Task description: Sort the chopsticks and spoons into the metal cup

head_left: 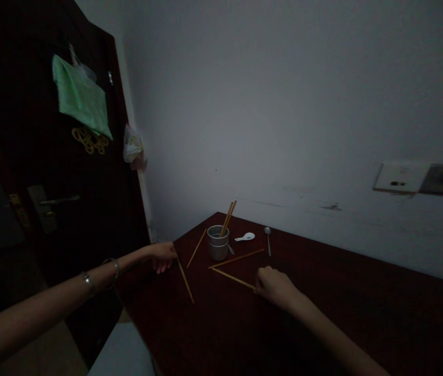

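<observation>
My left hand (164,257) is closed on the upper end of a chopstick (186,282) at the table's left side. My right hand (272,284) pinches the near end of another chopstick (234,278), whose far tip meets the left end of a third chopstick (240,258). One more chopstick (196,248) lies left of a metal cup (218,246). Several chopsticks (228,219) stand tilted in the cup. Behind and to the right lie a white spoon (246,237) and a metal spoon (268,241).
The dark red table (323,324) meets a grey wall (268,115) at the back. A dark door (13,130) with a green cloth (81,96) stands at left. Below the table's left edge is a pale surface (125,352).
</observation>
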`<control>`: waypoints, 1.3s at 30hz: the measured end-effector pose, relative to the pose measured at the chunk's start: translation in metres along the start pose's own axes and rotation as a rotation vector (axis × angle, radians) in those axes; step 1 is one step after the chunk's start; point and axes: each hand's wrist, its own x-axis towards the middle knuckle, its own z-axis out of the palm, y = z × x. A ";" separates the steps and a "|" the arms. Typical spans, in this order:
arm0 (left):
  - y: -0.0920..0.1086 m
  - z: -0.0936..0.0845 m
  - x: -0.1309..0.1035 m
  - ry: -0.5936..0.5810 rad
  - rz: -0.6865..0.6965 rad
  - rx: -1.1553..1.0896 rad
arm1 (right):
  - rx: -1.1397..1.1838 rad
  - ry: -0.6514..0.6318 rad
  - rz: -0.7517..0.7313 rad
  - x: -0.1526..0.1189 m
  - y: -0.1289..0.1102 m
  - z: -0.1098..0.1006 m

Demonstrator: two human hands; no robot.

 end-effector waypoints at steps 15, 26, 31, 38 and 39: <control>0.016 -0.012 -0.005 0.114 0.062 0.032 | 0.217 0.121 0.369 0.053 0.096 -0.006; 0.013 -0.015 -0.008 0.172 0.102 0.049 | 0.101 0.251 0.320 0.133 0.101 -0.008; 0.011 -0.016 -0.011 0.173 0.125 0.023 | 0.120 0.243 0.322 0.171 0.104 -0.005; 0.002 -0.015 0.001 0.249 0.180 -0.036 | 0.109 0.227 0.306 0.208 0.100 0.002; 0.004 -0.015 0.001 0.283 0.205 -0.052 | 0.105 0.230 0.302 0.211 0.098 0.004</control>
